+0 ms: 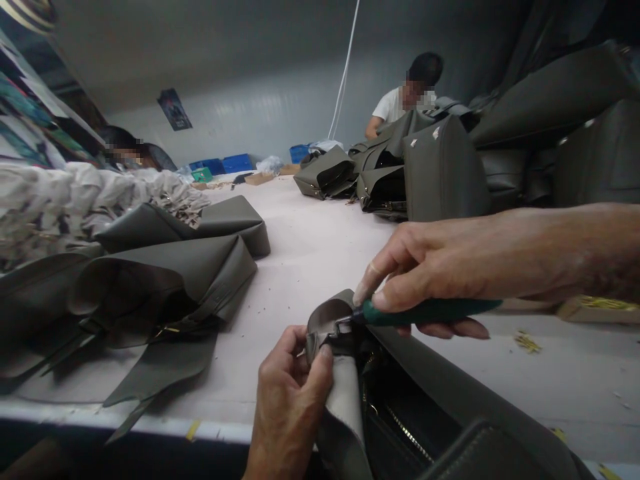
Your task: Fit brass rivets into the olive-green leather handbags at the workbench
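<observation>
In the head view, my left hand (293, 393) pinches the edge of a dark grey-green leather bag (450, 387) near a small metal fitting (337, 327). My right hand (425, 270) is closed round a tool with a dark green handle (435, 311). The tool's metal tip touches or nearly touches the fitting, just above my left thumb. The bag lies open at the table's front edge, and a zip (407, 432) shows inside it. Some fingers of my right hand are hidden behind the handle.
Grey-green bag pieces (170, 267) lie on the left of the white table (295, 267), near bundled pale material (85, 193). More bags (445, 170) are heaped at the right. Yellow metal bits (527, 342) lie nearby. Two people sit farther back, beyond blue boxes (237, 163).
</observation>
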Demonstrator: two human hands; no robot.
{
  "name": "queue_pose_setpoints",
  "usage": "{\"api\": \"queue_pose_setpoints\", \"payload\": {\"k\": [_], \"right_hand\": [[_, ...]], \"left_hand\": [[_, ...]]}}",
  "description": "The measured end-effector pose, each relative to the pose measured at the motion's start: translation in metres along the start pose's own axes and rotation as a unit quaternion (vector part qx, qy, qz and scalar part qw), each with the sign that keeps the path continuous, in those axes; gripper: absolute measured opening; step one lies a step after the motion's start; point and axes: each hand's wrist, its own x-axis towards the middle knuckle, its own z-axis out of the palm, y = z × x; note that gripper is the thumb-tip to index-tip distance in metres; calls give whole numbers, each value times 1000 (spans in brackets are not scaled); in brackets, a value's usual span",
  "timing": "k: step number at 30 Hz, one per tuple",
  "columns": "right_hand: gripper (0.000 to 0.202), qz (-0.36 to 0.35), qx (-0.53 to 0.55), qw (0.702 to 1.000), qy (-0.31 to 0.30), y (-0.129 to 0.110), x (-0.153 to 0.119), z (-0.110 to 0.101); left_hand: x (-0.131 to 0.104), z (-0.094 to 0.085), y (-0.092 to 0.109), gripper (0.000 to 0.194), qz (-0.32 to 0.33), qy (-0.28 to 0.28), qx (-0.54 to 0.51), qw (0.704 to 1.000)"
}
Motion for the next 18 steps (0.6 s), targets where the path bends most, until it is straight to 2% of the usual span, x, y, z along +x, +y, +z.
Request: {"api": "queue_pose_setpoints", "payload": {"k": [3,7,9,14,16,18], "right_hand": [[64,-5,-15,1000,-3,-8,3,0],[50,15,-42,998,-31,-14,6,-4],[40,2,-56,997,-49,-11,6,-6],[33,-18,-63,996,-65,5,3,-10],[24,-26,-93,991,-90,14,0,-11],[23,-42,-121,988,-84,20,-3,-11]], "left_hand": [[1,-5,3,27,34,1,74,997],[0,-6,3,24,112,43,138,983],[-1,-6,1,25,113,52,130,984],[3,-8,-11,34,62,56,75,994],[5,-9,-15,37,76,58,79,992],[6,-9,-15,37,110,61,112,986]]}}
